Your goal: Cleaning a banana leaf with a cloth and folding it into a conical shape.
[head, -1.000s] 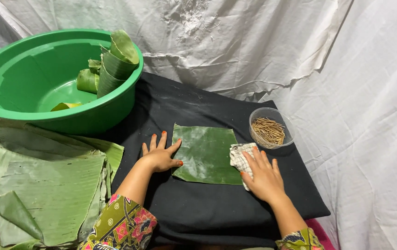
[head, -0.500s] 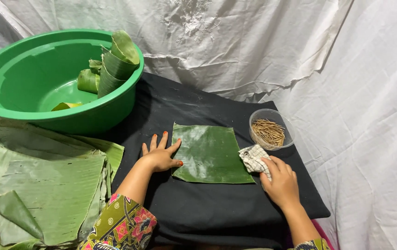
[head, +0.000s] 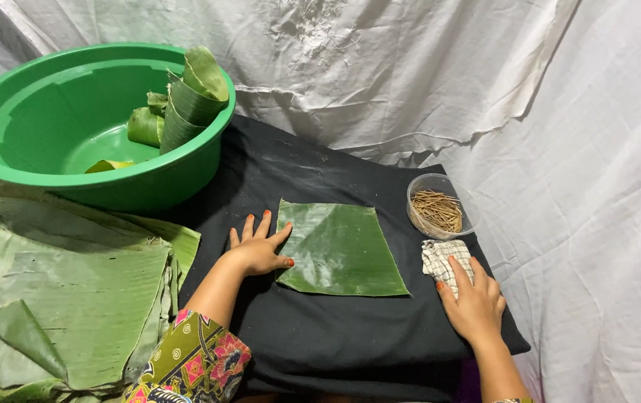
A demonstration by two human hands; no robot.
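A leaf square (head: 341, 250) is being pinned flat on the black cloth (head: 320, 336) by the left hand (head: 257, 250), fingers spread and released, thumb on the leaf's left edge. A checked rag (head: 443, 257) is being pressed by the open right hand (head: 475, 302), just below a clear cup (head: 440, 205) of sticks. Rolled leaves (head: 186, 101) are being held in a green basin (head: 44, 119), and more leaves (head: 66, 298) are being kept stacked beside it.

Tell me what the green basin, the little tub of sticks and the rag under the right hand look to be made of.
Green basin: likely moulded plastic, smooth with a soft sheen. Small tub: clear thin plastic, the sticks show through its wall. Rag under the right hand: woven checked cloth, matte and crumpled.
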